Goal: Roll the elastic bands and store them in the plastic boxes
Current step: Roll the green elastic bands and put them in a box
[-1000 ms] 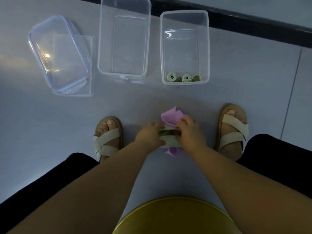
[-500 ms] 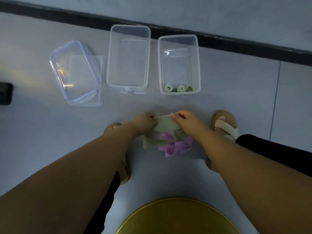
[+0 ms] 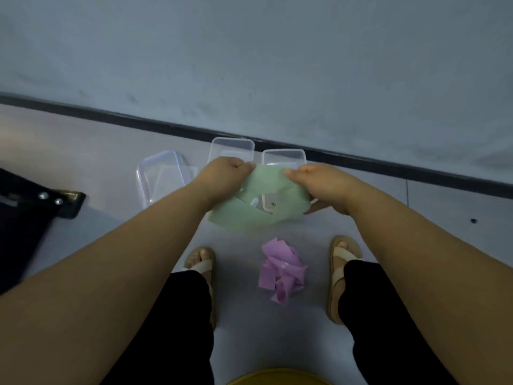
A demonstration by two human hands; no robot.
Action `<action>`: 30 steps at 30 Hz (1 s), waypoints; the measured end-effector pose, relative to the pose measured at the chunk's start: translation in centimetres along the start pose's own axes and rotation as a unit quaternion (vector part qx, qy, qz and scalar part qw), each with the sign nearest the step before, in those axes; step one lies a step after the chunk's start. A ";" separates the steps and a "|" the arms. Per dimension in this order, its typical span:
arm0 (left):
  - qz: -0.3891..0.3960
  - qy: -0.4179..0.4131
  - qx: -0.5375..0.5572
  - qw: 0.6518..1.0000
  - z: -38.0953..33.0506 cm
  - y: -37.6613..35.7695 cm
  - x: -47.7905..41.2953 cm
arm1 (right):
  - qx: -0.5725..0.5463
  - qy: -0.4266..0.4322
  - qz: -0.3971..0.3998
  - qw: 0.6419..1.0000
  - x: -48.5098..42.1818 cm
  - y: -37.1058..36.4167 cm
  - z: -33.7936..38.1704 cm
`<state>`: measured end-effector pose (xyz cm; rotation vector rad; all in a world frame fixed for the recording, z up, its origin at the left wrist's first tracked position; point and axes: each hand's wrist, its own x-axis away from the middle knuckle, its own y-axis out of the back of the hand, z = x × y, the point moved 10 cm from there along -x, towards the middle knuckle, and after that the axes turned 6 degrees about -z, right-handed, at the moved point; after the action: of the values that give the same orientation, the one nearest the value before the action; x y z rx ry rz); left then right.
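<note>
The left hand (image 3: 226, 173) and right hand (image 3: 319, 184) each pinch an upper corner of the green elastic band (image 3: 261, 201), holding it raised before two clear plastic boxes (image 3: 283, 157) on the floor; the purple bands (image 3: 281, 269) lie heaped between the sandalled feet.

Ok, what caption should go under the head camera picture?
Left hand and right hand hold up a green band; purple bands lie on the floor.
</note>
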<state>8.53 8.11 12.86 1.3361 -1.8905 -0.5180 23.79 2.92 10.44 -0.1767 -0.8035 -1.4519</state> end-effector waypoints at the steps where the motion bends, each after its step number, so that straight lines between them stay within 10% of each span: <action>1: -0.021 -0.001 0.023 1.000 -0.8 0.9 0.3 | -0.031 0.015 -0.023 0.999 0.7 0.9 1.3; 11: -0.116 -0.036 0.226 0.966 -5.1 4.5 1.2 | -0.375 0.069 -0.034 0.924 3.7 5.6 5.3; 20: -0.054 -0.014 0.316 0.947 -3.9 1.1 -1.1 | -0.410 0.062 -0.109 0.903 0.4 7.7 4.4; 27: 0.006 0.054 0.567 0.822 -5.0 0.8 -1.8 | -0.017 0.122 -0.104 0.987 -0.8 6.8 5.1; 30: -0.007 0.058 0.552 0.831 -4.6 1.4 -2.0 | 0.052 0.088 -0.077 0.992 -1.2 6.3 4.0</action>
<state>11.51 10.89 16.06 1.9855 -2.1145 0.8079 28.17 7.16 14.92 0.0928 -0.7591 -1.5425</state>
